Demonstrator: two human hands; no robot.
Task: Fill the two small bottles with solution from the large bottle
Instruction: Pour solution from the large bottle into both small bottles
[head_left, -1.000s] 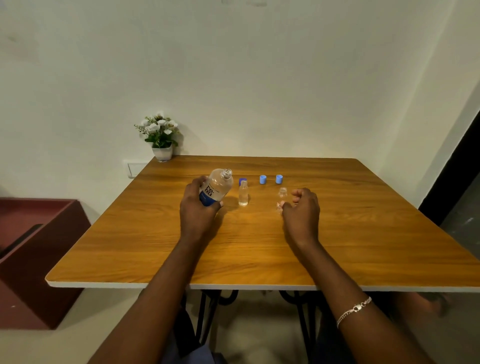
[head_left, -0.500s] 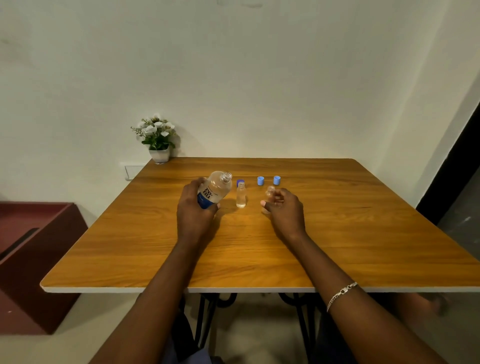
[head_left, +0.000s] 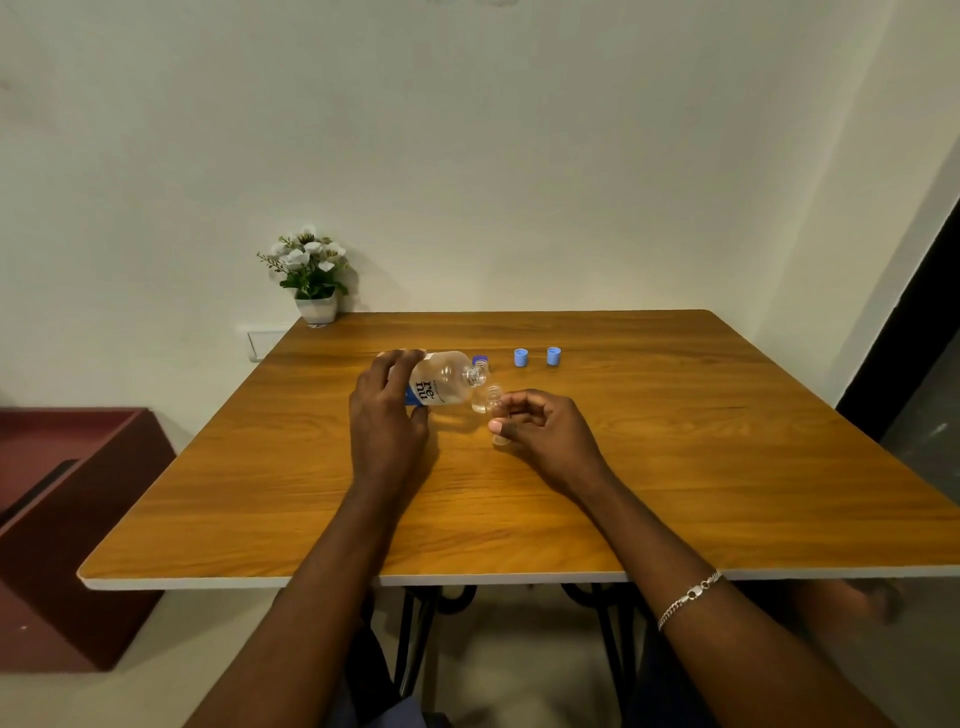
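My left hand grips the large clear bottle with a white and blue label. It is tipped almost flat, open mouth pointing right. My right hand holds one small clear bottle between thumb and fingers, its mouth just below and right of the large bottle's mouth. The other small bottle, with liquid in it, stands on the table behind them, partly hidden. A dark blue cap lies just behind the large bottle's neck. Two light blue caps sit further right.
The wooden table has a white front edge. A small pot of white flowers stands at its far left corner by the wall. A dark red box stands on the floor to the left.
My left hand has tilted the large bottle from slanted to nearly flat. My right hand has carried the small bottle leftward and brought it up under the large bottle's mouth.
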